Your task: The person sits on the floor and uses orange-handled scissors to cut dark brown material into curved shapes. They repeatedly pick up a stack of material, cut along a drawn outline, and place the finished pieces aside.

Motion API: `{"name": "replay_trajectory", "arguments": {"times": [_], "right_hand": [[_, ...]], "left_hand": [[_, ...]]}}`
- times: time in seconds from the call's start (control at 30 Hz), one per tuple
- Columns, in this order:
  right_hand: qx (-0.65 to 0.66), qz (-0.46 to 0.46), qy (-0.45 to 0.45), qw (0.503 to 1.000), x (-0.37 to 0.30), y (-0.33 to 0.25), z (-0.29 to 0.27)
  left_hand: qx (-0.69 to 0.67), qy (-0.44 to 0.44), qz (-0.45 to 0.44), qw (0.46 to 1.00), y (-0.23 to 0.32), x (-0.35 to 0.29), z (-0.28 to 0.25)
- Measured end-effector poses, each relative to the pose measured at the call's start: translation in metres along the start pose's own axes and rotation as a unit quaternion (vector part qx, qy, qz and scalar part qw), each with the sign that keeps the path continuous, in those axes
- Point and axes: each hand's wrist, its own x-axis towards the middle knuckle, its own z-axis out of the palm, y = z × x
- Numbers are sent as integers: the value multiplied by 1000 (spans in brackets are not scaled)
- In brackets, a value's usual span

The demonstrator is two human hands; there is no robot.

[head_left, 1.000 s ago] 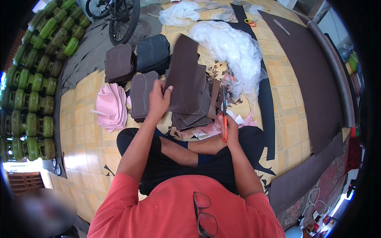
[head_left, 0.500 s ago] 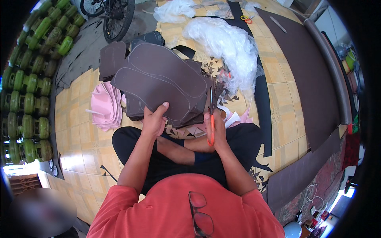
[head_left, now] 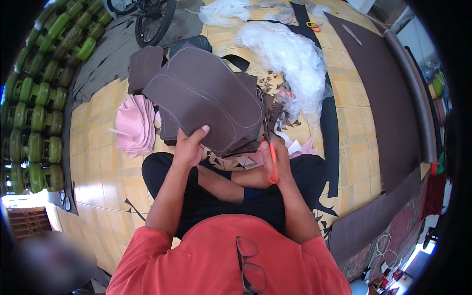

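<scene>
My left hand (head_left: 190, 149) is closed on the near edge of a dark brown sheet (head_left: 199, 98), thumb on top. Pale curved outlines are drawn on this sheet, which is tilted over a stack of similar brown pieces (head_left: 168, 129). Wrapped round the orange handles of a pair of scissors (head_left: 273, 164) is my right hand (head_left: 281, 156). The dark blades point away from me, beside the sheet's right edge; whether they touch it I cannot tell. Left of the stack lies a pile of pink pieces (head_left: 135, 125).
Clear plastic wrapping (head_left: 287, 59) and small triangular offcuts (head_left: 273, 83) lie beyond my right hand. A brown material roll (head_left: 410, 93) is at the right. Green gas cylinders (head_left: 37, 125) are stacked at the left, and a bicycle wheel (head_left: 155, 24) stands at the far side.
The brown sheet has turned slightly clockwise, its right edge lower. My right hand has shifted a little right with the scissors. The whole view has moved slightly.
</scene>
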Motion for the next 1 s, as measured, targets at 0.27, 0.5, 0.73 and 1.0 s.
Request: {"name": "replay_trajectory", "arguments": {"times": [0.27, 0.5, 0.73, 1.0], "right_hand": [[-7, -1, 3, 1000, -13, 6, -8], [-14, 19, 34, 999, -14, 53, 4], [-72, 23, 46, 996, -13, 45, 4], [-122, 3, 65, 990, -4, 19, 1]], "left_hand": [[50, 6, 20, 999, 27, 25, -20], [377, -23, -17, 926, 12, 32, -55], [248, -13, -129, 960, 19, 8, -44], [252, -62, -184, 948, 27, -1, -41]]}}
